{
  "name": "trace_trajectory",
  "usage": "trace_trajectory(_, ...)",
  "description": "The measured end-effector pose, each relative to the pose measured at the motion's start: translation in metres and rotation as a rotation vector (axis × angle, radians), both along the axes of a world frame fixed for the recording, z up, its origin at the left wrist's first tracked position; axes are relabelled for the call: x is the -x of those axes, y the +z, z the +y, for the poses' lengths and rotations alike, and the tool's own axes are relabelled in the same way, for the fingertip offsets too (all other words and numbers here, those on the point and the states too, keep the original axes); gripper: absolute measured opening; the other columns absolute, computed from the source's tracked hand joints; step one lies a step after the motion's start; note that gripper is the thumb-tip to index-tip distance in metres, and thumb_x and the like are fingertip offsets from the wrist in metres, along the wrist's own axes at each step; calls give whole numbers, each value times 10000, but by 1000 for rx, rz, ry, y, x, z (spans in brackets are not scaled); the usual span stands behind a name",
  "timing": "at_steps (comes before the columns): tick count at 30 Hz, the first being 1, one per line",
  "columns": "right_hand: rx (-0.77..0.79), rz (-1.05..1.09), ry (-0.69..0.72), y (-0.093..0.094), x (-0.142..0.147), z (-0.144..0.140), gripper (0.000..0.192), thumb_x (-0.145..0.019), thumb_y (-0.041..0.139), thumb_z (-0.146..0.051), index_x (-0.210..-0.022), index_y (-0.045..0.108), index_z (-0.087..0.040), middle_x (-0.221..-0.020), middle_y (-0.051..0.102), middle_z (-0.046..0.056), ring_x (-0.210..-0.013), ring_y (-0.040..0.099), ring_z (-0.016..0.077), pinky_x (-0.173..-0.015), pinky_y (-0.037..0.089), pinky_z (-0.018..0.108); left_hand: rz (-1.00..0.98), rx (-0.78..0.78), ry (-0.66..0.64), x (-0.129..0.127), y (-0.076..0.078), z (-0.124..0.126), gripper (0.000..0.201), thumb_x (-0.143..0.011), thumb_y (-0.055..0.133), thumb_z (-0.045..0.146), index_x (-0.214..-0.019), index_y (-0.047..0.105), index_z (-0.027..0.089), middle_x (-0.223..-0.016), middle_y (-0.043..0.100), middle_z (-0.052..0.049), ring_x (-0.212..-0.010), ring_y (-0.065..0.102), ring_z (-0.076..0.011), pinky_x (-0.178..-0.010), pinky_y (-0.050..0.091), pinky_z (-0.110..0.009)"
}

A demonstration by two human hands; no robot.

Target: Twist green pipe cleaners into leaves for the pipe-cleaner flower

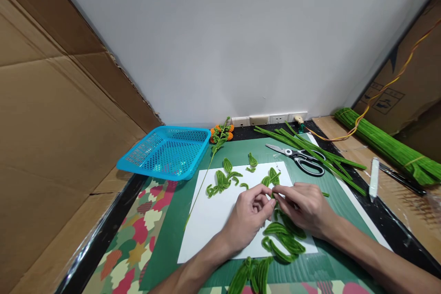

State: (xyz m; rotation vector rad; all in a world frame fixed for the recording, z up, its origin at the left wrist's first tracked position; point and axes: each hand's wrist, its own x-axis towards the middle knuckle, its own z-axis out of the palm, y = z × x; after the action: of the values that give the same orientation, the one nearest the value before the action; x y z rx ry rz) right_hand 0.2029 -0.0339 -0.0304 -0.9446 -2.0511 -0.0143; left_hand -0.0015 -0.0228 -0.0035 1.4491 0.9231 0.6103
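Over the white paper (206, 225), our left hand (248, 215) and right hand (308, 206) pinch a mostly hidden green piece (273, 196). Curled leaves (291, 242) look finished, we judge; straight green stems (296, 141), far right, look unworked. Open paper lies left; the blue basket (177, 177) limits us far left, scissors (289, 152) far right.

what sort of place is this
Probably a small craft corner: there are scissors, loose fuzzy green stems and matching green leaf shapes on the work surface.
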Motion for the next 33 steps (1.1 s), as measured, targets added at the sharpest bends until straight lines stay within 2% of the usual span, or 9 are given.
trace_trajectory(33, -1, -1, 4, -1, -1, 0, 142, -1055, 547, -131, -1058, 689, -144, -672, 701, 1, -504, 516, 114, -575, 357, 269, 5, -8, -6, 0, -1, 0, 244, -1009, 640, 412, -1031, 636, 169, -700, 579, 32, -616, 497, -108, -566, 373, -213)
